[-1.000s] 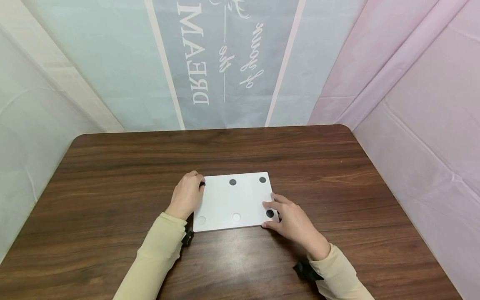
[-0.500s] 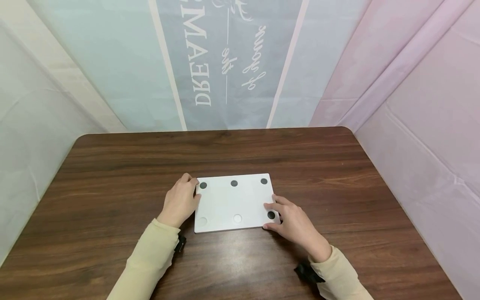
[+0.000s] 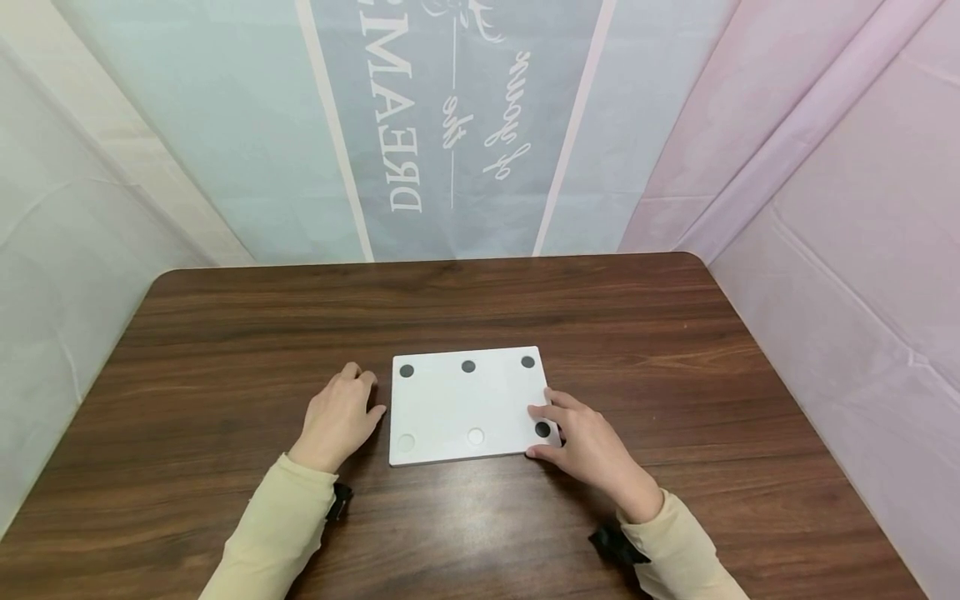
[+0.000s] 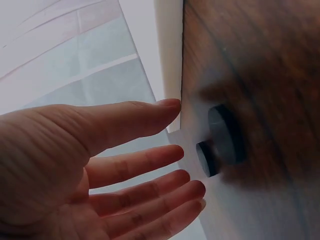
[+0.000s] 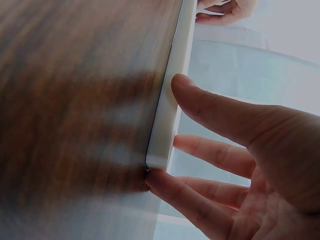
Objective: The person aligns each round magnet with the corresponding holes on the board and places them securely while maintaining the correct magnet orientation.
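A flat white rectangular board (image 3: 472,404) lies on the table. Dark round discs sit along its far side and at its near right corner; two pale round recesses show at the near left and near middle. My right hand (image 3: 596,446) holds that near right corner, its thumb on the near edge and other fingers at the right edge. Left of the board, my left hand (image 3: 337,421) is apart from it with fingers loosely bent and nothing in them. In the left wrist view, a thick black disc (image 4: 226,134) and a smaller-looking one (image 4: 206,159) stand by its fingertips.
The dark wood-grain table (image 3: 480,533) has rounded far corners. A printed cloth (image 3: 480,167) hangs behind it, with pale cloth sides (image 3: 847,250) left and right. Black straps with small devices (image 3: 618,543) sit at both wrists.
My left hand has let go of the board's far left corner and moved left and nearer, uncovering the disc there. The right hand has stayed at its corner.
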`<state>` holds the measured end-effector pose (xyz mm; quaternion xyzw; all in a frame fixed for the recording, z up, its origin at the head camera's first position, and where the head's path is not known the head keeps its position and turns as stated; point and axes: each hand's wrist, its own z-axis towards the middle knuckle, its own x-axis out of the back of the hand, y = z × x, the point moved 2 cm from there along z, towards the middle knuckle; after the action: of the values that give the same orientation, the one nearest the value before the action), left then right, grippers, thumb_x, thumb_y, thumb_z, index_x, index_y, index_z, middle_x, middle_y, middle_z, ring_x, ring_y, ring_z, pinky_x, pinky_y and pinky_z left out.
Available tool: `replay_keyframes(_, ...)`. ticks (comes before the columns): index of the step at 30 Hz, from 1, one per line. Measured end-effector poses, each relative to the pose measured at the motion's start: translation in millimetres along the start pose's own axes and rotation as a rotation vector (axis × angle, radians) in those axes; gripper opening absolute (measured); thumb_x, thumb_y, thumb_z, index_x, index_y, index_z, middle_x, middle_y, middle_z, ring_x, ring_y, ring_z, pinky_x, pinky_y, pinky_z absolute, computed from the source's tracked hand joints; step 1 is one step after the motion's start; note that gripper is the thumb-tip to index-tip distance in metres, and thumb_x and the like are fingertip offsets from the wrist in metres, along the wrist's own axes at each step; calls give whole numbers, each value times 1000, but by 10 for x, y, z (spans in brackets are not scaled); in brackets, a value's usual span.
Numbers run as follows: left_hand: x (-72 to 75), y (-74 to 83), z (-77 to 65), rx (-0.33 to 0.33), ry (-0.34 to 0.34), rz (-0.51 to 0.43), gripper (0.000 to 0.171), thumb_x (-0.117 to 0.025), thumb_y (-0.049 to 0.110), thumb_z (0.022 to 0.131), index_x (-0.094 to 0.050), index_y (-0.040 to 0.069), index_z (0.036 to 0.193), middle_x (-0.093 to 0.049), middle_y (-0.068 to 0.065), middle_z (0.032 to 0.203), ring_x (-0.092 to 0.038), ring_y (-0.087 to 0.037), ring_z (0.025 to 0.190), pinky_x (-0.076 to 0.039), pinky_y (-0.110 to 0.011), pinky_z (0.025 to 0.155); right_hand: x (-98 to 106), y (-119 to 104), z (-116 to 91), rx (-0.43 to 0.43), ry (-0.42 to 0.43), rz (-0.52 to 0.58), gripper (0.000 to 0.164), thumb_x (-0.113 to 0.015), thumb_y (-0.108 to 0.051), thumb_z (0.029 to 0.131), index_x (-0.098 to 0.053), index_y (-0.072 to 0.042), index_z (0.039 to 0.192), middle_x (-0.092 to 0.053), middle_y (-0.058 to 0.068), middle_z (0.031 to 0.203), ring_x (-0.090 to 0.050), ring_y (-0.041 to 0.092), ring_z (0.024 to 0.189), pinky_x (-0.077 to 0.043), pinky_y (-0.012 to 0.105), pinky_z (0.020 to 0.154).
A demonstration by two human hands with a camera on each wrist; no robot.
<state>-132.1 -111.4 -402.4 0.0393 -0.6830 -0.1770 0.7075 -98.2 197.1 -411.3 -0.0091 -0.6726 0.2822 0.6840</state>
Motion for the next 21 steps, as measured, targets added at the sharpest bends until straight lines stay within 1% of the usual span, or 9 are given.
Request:
replay_keyframes(7, -15, -18, -36, -4, 16, -2, 33, -76, 7, 78, -66, -8, 106, -58, -22, 102, -62, -34, 86, -54, -43, 58, -1, 0, -5, -3, 0, 1, 50, -85, -24, 72, -70, -5, 115, -58, 25, 128, -61, 38, 112, -52, 49, 84)
replay_keyframes(11, -17, -25, -38, 2, 9, -9, 31, -75, 5, 79, -66, -8, 105, -58, -22, 102, -61, -34, 86, -53, -43, 58, 0, 2, -8, -6, 0, 2, 50, -84, -24, 72, -70, -5, 116, -57, 25, 129, -61, 38, 112, -52, 50, 84)
replay_keyframes(16, -19, -25, -37, 3, 0, -22, 27, -73, 3, 79, -67, -7, 103, -60, -21, 100, -62, -35, 87, -54, -44, 60, -5, 7, -6, -7, -6, 3, 50, -84, -25, 72, -69, -6, 116, -57, 25, 129, -61, 38, 112, -52, 50, 84)
replay_keyframes(21, -32, -28, -33, -12, 8, -28, 22, -71, -3, 79, -67, -6, 100, -61, -18, 93, -63, -36, 88, -54, -45, 65, -10, 14, -4, -10, -9, 3, 50, -84, -25, 73, -69, -6, 116, -57, 25, 130, -60, 38, 113, -52, 50, 84)
